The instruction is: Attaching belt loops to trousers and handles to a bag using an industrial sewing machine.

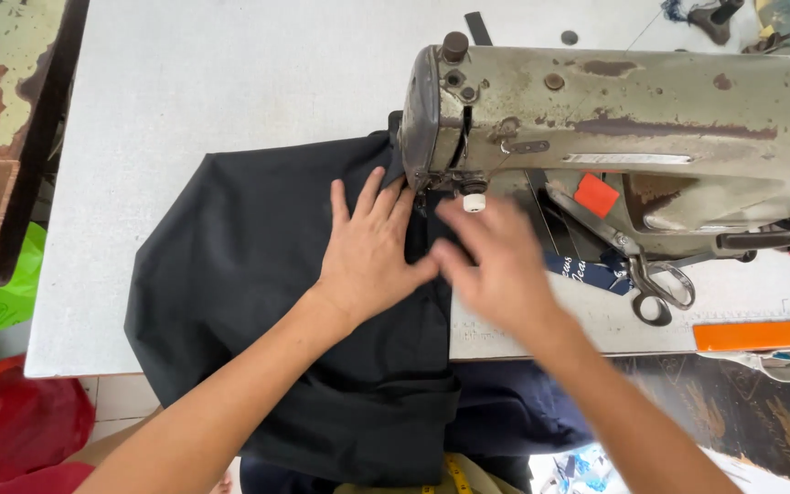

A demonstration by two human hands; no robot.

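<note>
The dark fabric (258,274) lay across the white table (185,91), its far edge tucked under the head of the old sewing machine (614,119) and its near end hanging off the front. It looked thin, matte and nearly black, soft and light, so it would likely slide and bunch easily; flat palms near the needle seemed the best hold. The left hand (368,252) was spread flat on it. The right hand (496,265) was blurred, fingers open, touching the cloth just beside. Scissors (660,288) lay near.
</note>
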